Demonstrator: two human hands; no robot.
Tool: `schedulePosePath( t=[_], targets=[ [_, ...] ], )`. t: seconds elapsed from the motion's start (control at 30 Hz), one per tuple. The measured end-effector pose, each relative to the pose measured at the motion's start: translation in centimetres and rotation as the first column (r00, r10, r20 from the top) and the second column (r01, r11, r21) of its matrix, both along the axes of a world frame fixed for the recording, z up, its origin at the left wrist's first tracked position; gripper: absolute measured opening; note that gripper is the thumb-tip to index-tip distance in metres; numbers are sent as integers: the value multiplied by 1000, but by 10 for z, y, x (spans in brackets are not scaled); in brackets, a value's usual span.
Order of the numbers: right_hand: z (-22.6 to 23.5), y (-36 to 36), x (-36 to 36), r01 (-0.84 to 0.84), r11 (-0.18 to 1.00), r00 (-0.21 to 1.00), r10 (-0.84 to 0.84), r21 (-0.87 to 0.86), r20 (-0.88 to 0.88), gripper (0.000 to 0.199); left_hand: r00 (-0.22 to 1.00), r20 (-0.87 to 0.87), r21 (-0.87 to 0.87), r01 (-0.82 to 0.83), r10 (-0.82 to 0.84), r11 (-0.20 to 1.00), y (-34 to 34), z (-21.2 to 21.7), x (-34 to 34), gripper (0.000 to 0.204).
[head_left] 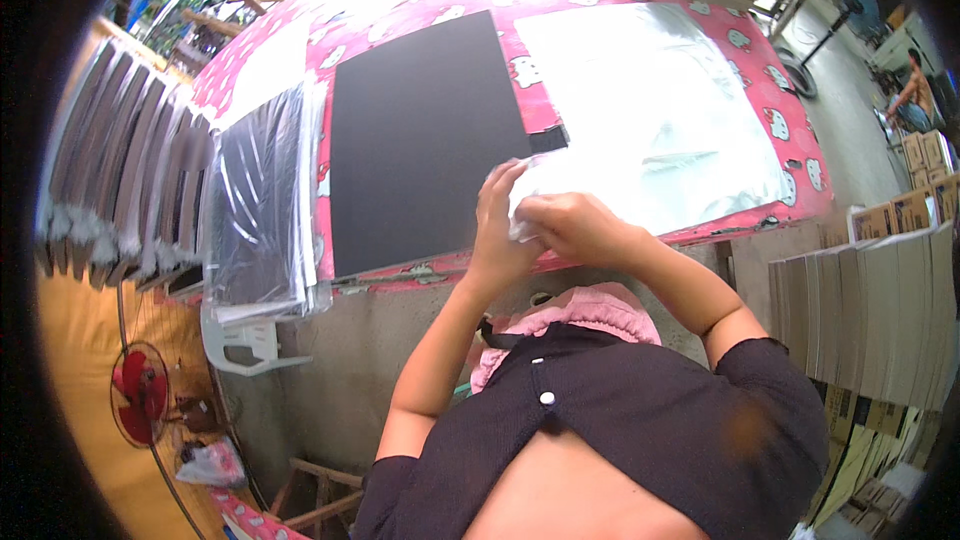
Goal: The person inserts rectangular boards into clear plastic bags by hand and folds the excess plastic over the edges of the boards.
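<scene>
Both my hands meet at the table's near edge, around a crumpled piece of thin white plastic (527, 202). My left hand (497, 230) is closed on its left side, fingers pointing up. My right hand (585, 227) is bent into a pinch against its right side. Whether this piece joins the stack of shiny clear plastic bags (660, 110) just beyond cannot be told. A large flat black board (420, 130) lies left of the bags. Between board and bags sits a small black block-like item (547, 138), partly covered.
A pink patterned cover (805, 160) lies over the table. Plastic-wrapped black boards (255, 200) lie at its left edge, beside a tall stack of wrapped bundles (130, 150). Grey boards (870, 315) are stacked at right. Below left stand a white chair (245, 345) and a red fan (140, 393).
</scene>
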State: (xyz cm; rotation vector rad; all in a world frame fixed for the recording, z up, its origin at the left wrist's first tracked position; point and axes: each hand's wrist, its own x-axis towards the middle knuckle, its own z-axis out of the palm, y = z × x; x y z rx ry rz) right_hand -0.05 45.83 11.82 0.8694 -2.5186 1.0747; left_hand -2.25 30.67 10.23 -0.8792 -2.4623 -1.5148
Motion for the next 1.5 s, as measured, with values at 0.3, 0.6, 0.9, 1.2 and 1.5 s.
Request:
schedulePosePath(
  t=[0.3, 0.6, 0.9, 1.2, 1.5],
  targets=[
    [92, -31, -91, -36, 995, 971, 56, -91, 231, 26, 854, 505, 450, -384, 124, 806, -88, 83, -11, 18],
    [77, -141, -72, -291, 955, 957, 291, -60, -2, 21, 717, 156, -99, -673, 679, 733, -216, 77, 106, 35],
    [109, -207, -8, -714, 675, 674, 735, -185, 77, 24, 447, 267, 78, -893, 854, 443, -256, 48, 265, 20],
    [111, -265, 52, -703, 635, 665, 747, -319, 21, 13, 325, 233, 21, -944, 917, 329, -252, 49, 375, 26],
    [97, -278, 137, -720, 688, 680, 726, -91, 101, 19, 520, 427, 837, -536, 740, -107, -253, 30, 470, 17]
  ],
)
